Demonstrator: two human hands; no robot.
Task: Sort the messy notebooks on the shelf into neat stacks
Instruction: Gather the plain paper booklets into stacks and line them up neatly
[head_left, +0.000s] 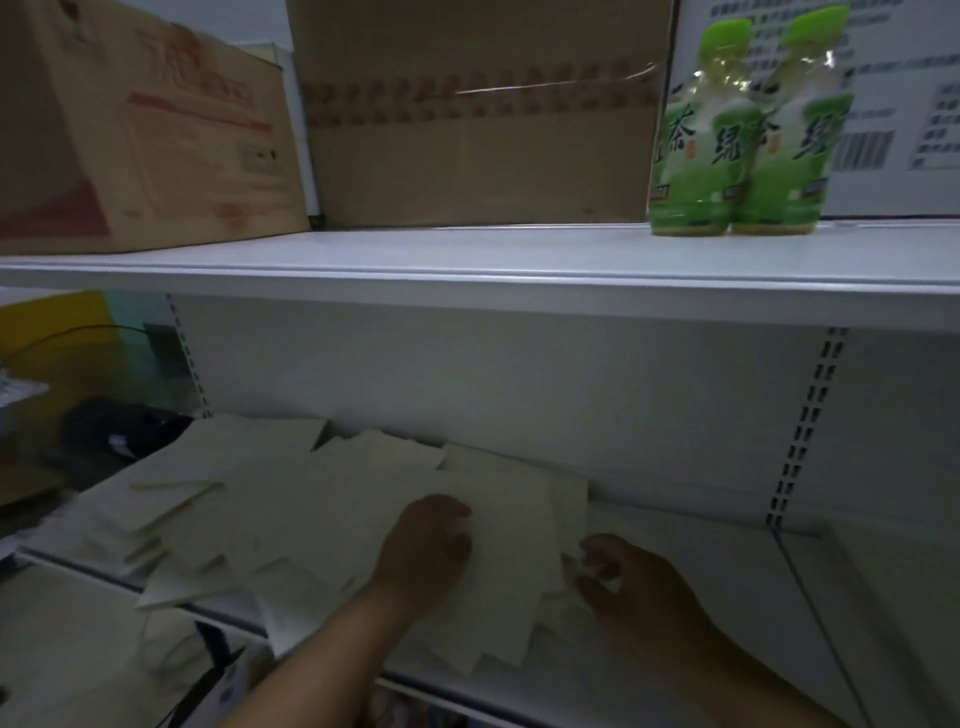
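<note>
Left hand (423, 545) lies flat on the notebooks (311, 519); right hand (628, 577) curls at their edge, pinching nothing I can see. The pile overhangs the shelf (675, 540) lip—one careless pull could spill it.

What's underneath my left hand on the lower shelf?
The left hand rests flat on pale notebooks scattered in overlapping layers. How many lie beneath it is hidden.

Left hand (423, 545) covers part of the blurred notebooks (291, 499); forearms cut off below.
</note>
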